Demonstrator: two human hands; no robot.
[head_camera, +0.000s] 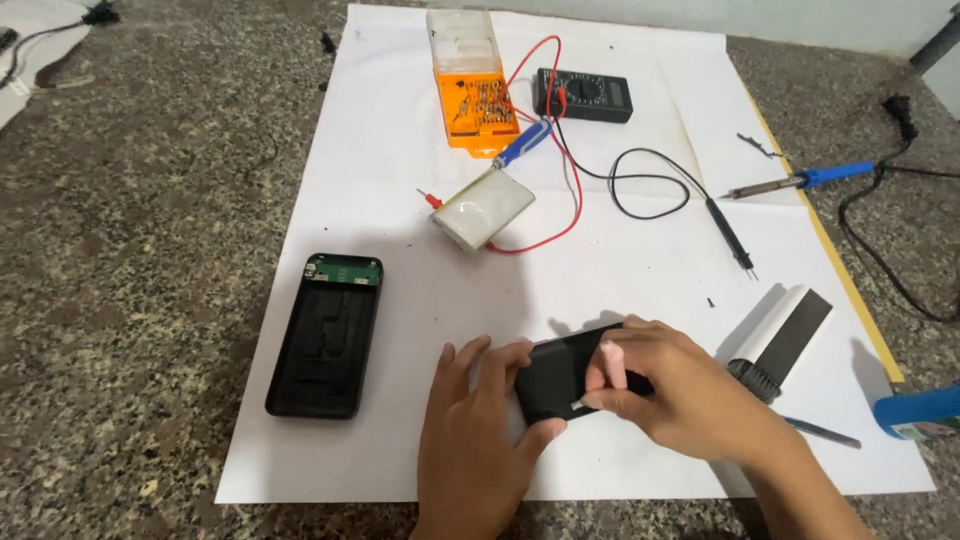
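Both hands, left hand (470, 440) and right hand (670, 385), are gripping a flat black plastic cover (560, 375) low on the white paper sheet (400, 150). An open black plastic case shell (325, 335) is lying just left, holding a green circuit board (344, 270), while the orange screwdriver-bit box (475, 95) is sitting open up top.

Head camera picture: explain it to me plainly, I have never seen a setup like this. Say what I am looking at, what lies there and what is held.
The one picture comes from a camera worn on a person's head, looking down at their own two bare hands. The left hand and right hand together hold a flat black panel; the right fingers press on its upper face. They work over a white paper sheet on a speckled stone counter. On the sheet lie an open black case with a green circuit board, a silver battery pouch, an orange bit box, a black multimeter with red and black leads, and a blue-handled soldering iron.
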